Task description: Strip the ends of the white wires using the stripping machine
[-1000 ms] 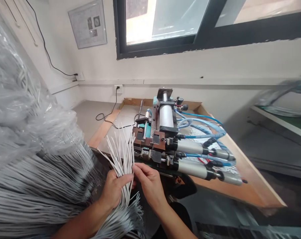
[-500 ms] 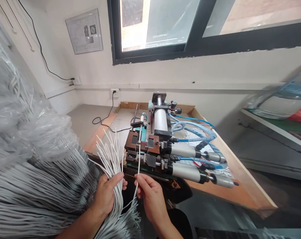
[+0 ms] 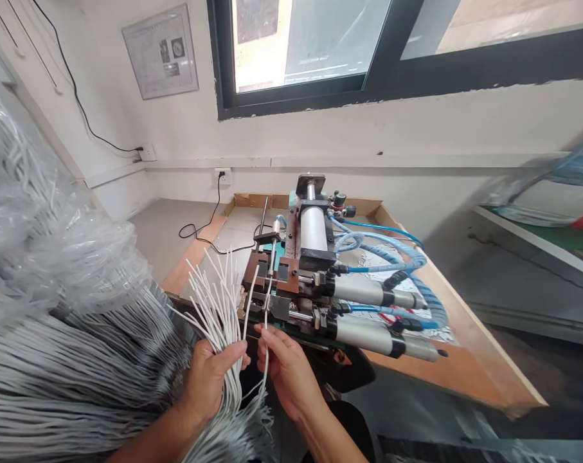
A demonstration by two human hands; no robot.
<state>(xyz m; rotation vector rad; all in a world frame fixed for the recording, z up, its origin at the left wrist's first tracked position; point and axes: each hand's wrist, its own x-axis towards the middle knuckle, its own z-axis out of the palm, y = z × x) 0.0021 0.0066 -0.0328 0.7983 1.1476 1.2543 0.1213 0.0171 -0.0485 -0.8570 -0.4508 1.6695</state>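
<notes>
My left hand (image 3: 214, 373) is closed around a bundle of white cables (image 3: 218, 302), whose loose ends fan out above my thumb. One cable stands apart at the bundle's right side, beside the machine's jaws. Between thumb and fingers, my right hand (image 3: 281, 366) pinches a single white cable (image 3: 266, 328). Its upper end lies between the jaws (image 3: 274, 307) of a pneumatic machine (image 3: 314, 228). Those jaws are closed in around the cable. The lower part of the bundle hangs below my hands.
A large heap of grey cables (image 3: 79, 386), partly under clear plastic wrap (image 3: 79, 244), fills the left side. Blue air hoses (image 3: 392, 257) and metal cylinders (image 3: 368, 337) extend right of the machine. A wooden tray edge (image 3: 484, 334) borders the bench. A shelf (image 3: 537, 241) stands at right.
The machine's jaws have moved inward onto the cable, their right-hand blocks sliding left. One cable of the left bundle now leans further right. My right hand keeps its pinch.
</notes>
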